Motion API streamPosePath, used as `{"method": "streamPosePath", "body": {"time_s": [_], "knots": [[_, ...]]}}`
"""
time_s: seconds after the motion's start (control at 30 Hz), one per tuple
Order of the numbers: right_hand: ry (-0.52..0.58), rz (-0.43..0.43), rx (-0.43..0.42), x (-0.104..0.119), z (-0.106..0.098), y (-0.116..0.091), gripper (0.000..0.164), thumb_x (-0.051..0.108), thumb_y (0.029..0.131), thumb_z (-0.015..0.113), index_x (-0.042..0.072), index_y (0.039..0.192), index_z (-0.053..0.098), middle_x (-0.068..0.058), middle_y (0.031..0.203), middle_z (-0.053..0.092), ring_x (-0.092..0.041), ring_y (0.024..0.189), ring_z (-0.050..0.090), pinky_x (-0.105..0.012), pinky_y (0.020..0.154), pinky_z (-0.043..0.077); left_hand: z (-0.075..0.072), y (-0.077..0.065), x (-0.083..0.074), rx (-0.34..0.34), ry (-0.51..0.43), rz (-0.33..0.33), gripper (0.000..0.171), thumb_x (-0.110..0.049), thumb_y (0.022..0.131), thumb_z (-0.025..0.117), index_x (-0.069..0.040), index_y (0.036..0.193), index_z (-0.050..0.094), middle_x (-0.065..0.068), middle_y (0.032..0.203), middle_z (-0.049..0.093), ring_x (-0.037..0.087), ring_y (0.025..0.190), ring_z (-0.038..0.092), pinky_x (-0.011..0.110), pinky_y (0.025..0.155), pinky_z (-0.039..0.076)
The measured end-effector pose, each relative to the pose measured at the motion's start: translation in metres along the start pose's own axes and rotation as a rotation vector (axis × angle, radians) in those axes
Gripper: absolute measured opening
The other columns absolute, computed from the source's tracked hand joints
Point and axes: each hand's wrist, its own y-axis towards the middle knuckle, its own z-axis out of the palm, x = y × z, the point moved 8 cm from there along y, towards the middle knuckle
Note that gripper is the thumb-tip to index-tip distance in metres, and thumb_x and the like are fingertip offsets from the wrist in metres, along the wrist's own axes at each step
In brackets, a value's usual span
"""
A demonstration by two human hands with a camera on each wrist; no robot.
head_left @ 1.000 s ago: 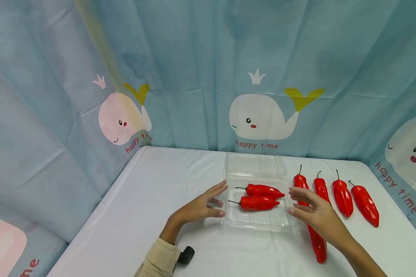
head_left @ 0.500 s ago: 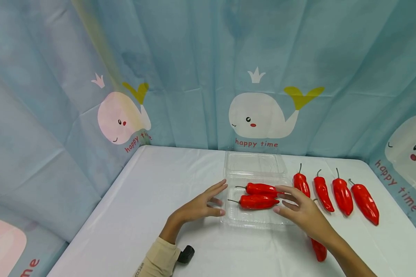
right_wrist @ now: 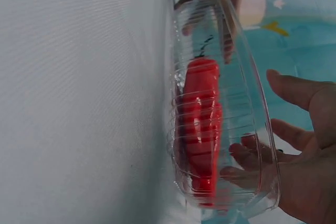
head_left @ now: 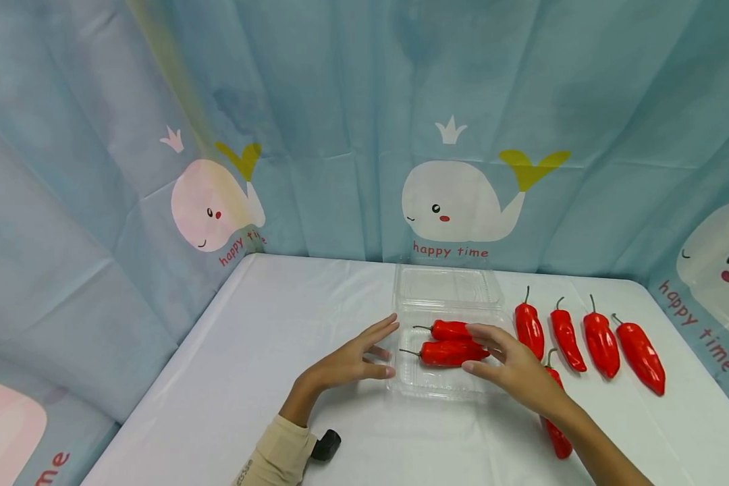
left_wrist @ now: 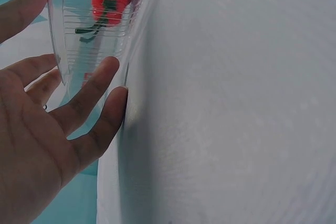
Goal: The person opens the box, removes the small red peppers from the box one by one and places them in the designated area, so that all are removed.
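An opened clear plastic clamshell container (head_left: 428, 386) lies on the white table with its lid (head_left: 442, 287) folded back. Inside, two red peppers (head_left: 449, 353) lie side by side, green stems to the left. My left hand (head_left: 347, 362) is spread at the container's left rim; in the left wrist view its fingertips (left_wrist: 109, 65) are right at the plastic edge. Over the container's right side reaches my right hand (head_left: 518, 371), fingers loosely bent, fingertips overlapping the peppers' tips. Seen by the right wrist camera, several right fingers (right_wrist: 244, 153) show through the clear wall, apart from the peppers.
Several more red peppers (head_left: 600, 344) lie in a row to the right of the container. Another pepper (head_left: 559, 439) lies partly hidden behind my right forearm. A blue curtain (head_left: 364, 135) with whale prints hangs behind the table. A black object (head_left: 326, 446) sits beside my left sleeve.
My right hand has moved left from beside the container to over its right side and the pepper tips. My left hand, the container and the peppers have stayed in place.
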Motion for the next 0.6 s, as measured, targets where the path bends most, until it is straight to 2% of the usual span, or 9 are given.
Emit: {"method": "streamPosePath", "body": {"time_s": [0.23,0.4,0.6], "knots": [[-0.032,0.017,0.033,-0.001,0.007,0.007,0.07,0.038,0.092,0.082,0.013,0.152,0.055,-0.013,0.15,0.06,-0.038,0.139,0.055,-0.061,0.109,0.05,0.0,0.0,0.002,0.0,0.004,-0.006,0.087,-0.033,0.099,0.071,-0.019,0.171,0.024,-0.009,0.178,0.011,0.026,0.136,0.06,0.035,0.107,0.052],[-0.077,0.034,0.054,-0.004,0.011,0.012,0.069,0.037,0.091,0.083,0.012,0.15,0.057,-0.012,0.148,0.061,-0.036,0.134,0.056,-0.057,0.103,0.055,0.001,0.0,0.001,-0.001,0.006,-0.007,0.088,-0.035,0.098,0.071,-0.019,0.171,0.024,-0.01,0.178,0.011,0.025,0.135,0.06,0.039,0.109,0.052],[-0.065,0.028,0.066,-0.004,0.014,0.015,0.068,0.034,0.091,0.084,0.011,0.149,0.058,-0.012,0.145,0.063,-0.035,0.131,0.06,-0.056,0.106,0.054,0.0,0.0,0.001,-0.004,0.011,-0.008,0.088,-0.034,0.098,0.071,-0.02,0.171,0.024,-0.009,0.179,0.011,0.024,0.135,0.06,0.038,0.108,0.052]]}}
